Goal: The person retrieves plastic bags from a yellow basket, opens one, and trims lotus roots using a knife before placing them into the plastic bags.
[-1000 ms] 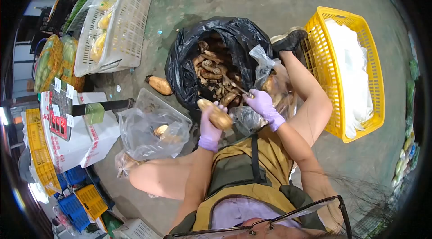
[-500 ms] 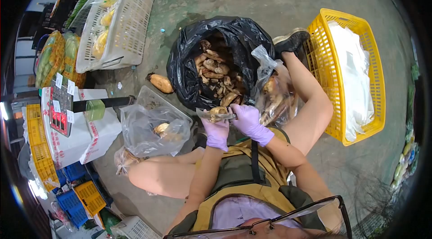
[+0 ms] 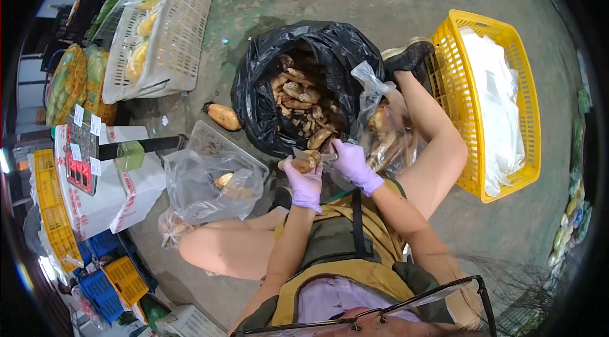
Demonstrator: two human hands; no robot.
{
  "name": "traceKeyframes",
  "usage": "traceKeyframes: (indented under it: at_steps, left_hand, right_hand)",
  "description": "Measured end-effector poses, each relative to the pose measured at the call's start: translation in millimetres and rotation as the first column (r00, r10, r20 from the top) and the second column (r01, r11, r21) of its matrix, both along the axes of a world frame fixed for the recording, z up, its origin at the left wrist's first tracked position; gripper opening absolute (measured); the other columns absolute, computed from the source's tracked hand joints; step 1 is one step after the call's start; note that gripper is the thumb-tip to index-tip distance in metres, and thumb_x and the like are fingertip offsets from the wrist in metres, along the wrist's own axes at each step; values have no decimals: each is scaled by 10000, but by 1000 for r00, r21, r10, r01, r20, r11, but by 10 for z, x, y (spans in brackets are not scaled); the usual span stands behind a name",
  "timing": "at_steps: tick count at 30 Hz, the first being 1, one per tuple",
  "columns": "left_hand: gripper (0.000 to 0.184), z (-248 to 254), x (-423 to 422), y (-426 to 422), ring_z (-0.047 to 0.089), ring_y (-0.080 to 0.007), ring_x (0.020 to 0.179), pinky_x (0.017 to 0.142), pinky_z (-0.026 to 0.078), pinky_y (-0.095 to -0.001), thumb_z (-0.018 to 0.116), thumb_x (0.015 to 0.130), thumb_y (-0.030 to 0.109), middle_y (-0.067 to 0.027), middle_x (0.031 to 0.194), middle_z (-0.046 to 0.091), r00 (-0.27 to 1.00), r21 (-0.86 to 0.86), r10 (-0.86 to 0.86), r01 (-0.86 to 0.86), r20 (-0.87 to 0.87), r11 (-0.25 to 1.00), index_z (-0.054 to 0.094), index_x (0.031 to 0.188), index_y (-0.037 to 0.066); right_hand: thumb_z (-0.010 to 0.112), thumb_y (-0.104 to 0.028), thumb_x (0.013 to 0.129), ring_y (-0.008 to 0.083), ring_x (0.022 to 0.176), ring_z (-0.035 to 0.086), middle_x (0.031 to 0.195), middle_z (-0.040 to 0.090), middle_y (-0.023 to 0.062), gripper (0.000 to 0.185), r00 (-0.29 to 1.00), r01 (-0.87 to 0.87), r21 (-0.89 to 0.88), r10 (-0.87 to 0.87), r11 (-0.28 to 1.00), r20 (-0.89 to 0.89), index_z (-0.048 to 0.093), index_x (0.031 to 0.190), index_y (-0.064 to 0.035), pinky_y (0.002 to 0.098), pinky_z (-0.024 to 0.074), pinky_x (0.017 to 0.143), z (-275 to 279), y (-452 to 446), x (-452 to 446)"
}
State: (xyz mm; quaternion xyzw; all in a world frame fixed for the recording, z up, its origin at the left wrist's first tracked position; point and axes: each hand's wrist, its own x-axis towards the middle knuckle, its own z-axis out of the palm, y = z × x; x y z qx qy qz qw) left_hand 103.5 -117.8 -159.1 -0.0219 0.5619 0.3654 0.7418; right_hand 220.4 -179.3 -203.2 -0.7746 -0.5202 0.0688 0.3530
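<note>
Sack [image 3: 254,96] with roots [image 3: 299,91] inside sits centre, crate [image 3: 184,32] at its 10 o'clock, basket [image 3: 459,115] at 3, plastic bag [image 3: 374,88] at 4, loose root [image 3: 223,117] at 8.

No word, number or brand could be read from this spot on the floor. White labels [image 3: 95,124] dotted a dark panel [image 3: 81,158] on a post, their print too small to make out, near blurred red patches. Red marks on tape across a white box [image 3: 95,210] were likewise illegible.
</note>
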Motion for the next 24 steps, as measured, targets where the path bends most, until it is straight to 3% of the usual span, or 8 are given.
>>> traceKeyframes:
  at_steps: [6,8,10,13,16,18,23,24]
  left_hand:
    - [386,-184,-149,-35,573,-236,852,696,475,-360,585,741,462,-62,912,601,991,-114,80,-68,109,991,561,944,134]
    - [318,2,-312,41,584,-258,788,664,487,-383,608,753,393,-71,868,603,969,143,108,-142,221,979,572,925,128]
    - [199,394,-359,276,548,-199,798,710,479,-369,550,839,328,-24,867,558,973,336,113,-177,200,925,513,892,140]
    - [467,608,-768,778,560,-225,881,792,484,-342,678,766,222,-71,956,547,947,644,106,121,-302,755,461,1141,46]
    - [657,491,-1261,1380,562,-220,898,803,475,-324,738,661,132,-95,992,552,586,558,261,409,-767,722,412,1216,5]
    - [686,-135,-2126,1787,569,-295,921,845,466,-396,758,604,126,-168,1084,553,78,213,238,756,-968,619,443,1198,-10]
    - [652,-485,-2474,1729,521,-369,1079,950,398,-396,722,603,101,-216,1162,547,-480,-352,-16,619,-877,702,490,1203,-5]
    - [612,-478,-2337,1687,526,-365,1065,939,403,-396,705,619,96,-212,1139,557,-479,-269,160,703,-863,658,502,1188,1]
  right_hand:
    - [588,-214,763,314,689,633,742,634,162,178,973,18,-441,-117,897,-199,598,868,-70,417,493,616,-859,-148,210]
    - [581,-265,764,358,843,628,900,646,211,338,929,-55,-737,-235,674,-284,621,1015,-42,429,493,747,-642,-148,518]
    - [578,-329,783,369,853,623,894,646,210,354,903,52,-686,-328,726,-279,621,992,-46,428,491,750,-413,11,552]
    - [574,-443,787,365,891,614,893,641,226,459,874,101,-609,-363,786,-324,615,1041,-62,420,483,772,-175,158,476]
    - [615,-455,771,339,853,626,851,650,208,459,766,92,-522,-395,848,-506,638,979,-47,391,479,749,-140,92,516]
    - [635,-434,771,299,787,634,817,652,185,428,702,76,-485,-392,871,-595,644,945,-43,366,482,713,-278,31,573]
    - [661,-341,801,132,565,567,637,609,74,300,550,114,-443,-428,889,-717,649,848,-45,281,448,553,166,-2,730]
    - [661,-331,804,117,551,549,619,593,56,292,525,127,-425,-424,896,-738,647,844,-42,273,434,535,200,7,762]
